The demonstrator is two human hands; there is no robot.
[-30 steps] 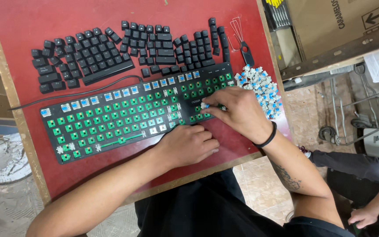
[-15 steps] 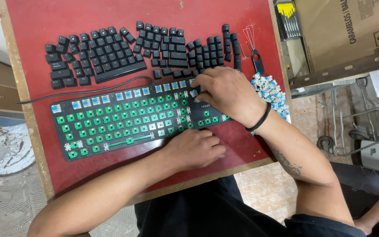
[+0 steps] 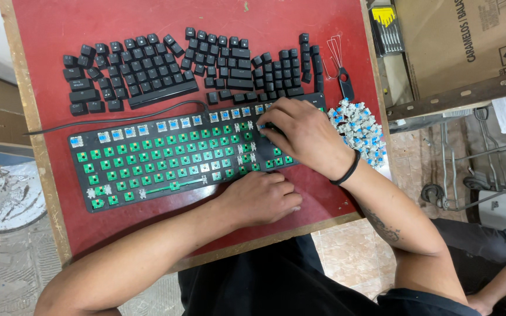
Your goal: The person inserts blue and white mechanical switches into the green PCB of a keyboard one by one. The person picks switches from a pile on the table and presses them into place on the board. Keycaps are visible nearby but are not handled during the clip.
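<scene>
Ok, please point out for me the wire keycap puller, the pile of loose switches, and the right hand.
Wire keycap puller (image 3: pixel 345 86), head view, on its black handle.
Pile of loose switches (image 3: pixel 359 130), head view, middle of the heap.
Right hand (image 3: pixel 303 136), head view, back of the hand.

Bare arms, dark clothes

The right hand (image 3: pixel 303 137) has 1 black wristband (image 3: pixel 346 171) and a forearm tattoo (image 3: pixel 382 225); the left hand (image 3: pixel 262 199) wears nothing.
</scene>
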